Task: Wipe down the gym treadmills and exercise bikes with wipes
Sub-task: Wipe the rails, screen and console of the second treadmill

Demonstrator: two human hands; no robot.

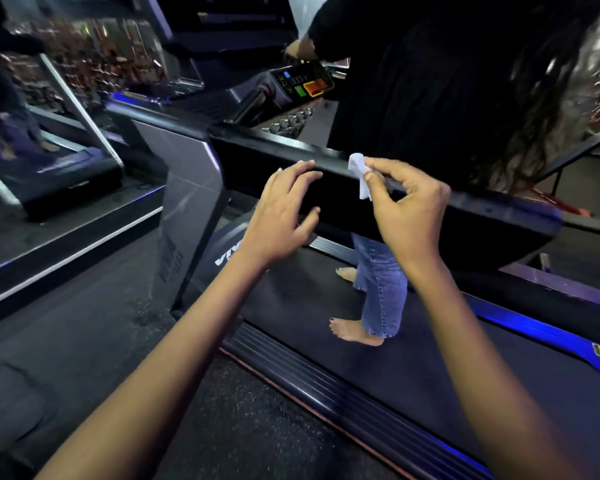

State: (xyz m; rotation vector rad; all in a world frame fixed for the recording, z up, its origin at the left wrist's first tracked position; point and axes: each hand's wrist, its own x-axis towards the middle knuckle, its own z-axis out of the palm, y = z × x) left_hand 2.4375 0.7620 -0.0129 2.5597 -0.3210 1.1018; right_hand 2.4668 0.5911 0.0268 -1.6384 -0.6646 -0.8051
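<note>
A black treadmill side handrail (pixel 333 199) runs across the middle of the view. My right hand (pixel 407 209) pinches a small white wipe (pixel 360 174) between thumb and fingers, and the wipe hangs against the top edge of the rail. My left hand (pixel 284 211) is just left of it, fingers spread and curled over the rail's side panel, holding nothing. The treadmill belt (pixel 309 296) lies below the rail.
A barefoot person in a black top and blue jeans (pixel 381 285) stands on the belt behind the rail, a hand on the console (pixel 303 81). A grey upright post (pixel 184 216) rises at left. Another treadmill (pixel 66 168) sits far left. Dark speckled floor (pixel 243 427) is below.
</note>
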